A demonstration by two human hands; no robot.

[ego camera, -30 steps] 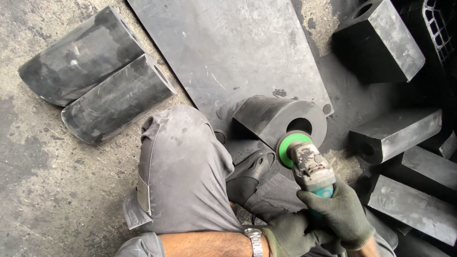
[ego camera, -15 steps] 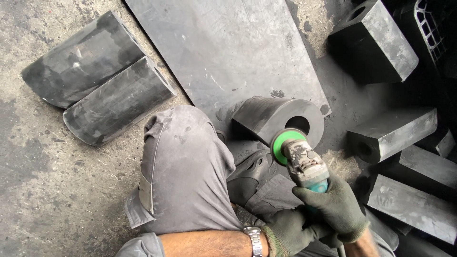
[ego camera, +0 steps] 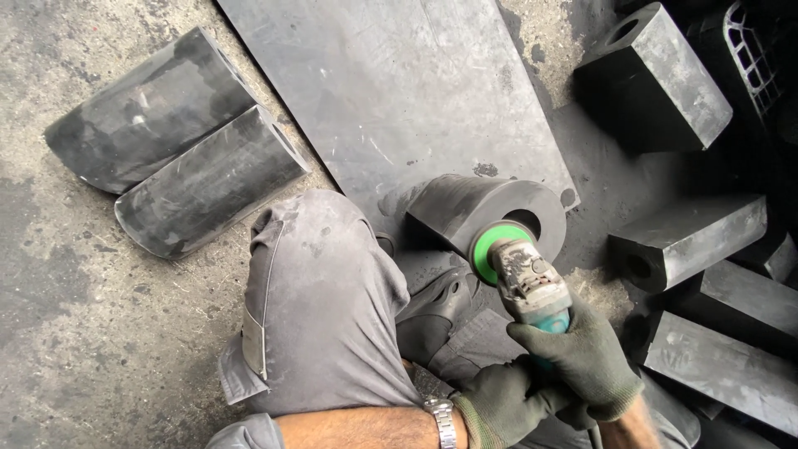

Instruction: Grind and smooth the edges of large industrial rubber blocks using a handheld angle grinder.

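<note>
A black rubber block (ego camera: 465, 208) with a round hole in its end lies on the floor in front of my knee. An angle grinder (ego camera: 525, 276) with a green disc is pressed against the block's end face beside the hole. My right hand (ego camera: 586, 356), in a dark green glove, grips the grinder's body. My left hand (ego camera: 503, 405), also gloved, holds the grinder's rear end just below the right hand. A watch sits on my left wrist. My foot rests against the block.
A large black rubber sheet (ego camera: 399, 83) lies behind the block. Two curved black rubber blocks (ego camera: 187, 154) lie on the concrete at left. Several rectangular holed blocks (ego camera: 686, 237) are stacked at right, with a black crate (ego camera: 752, 50) in the top right corner.
The view has shifted slightly; the grinder disc stays at the block's end face, moved a little lower left along the rim. Both hands keep their grip.
</note>
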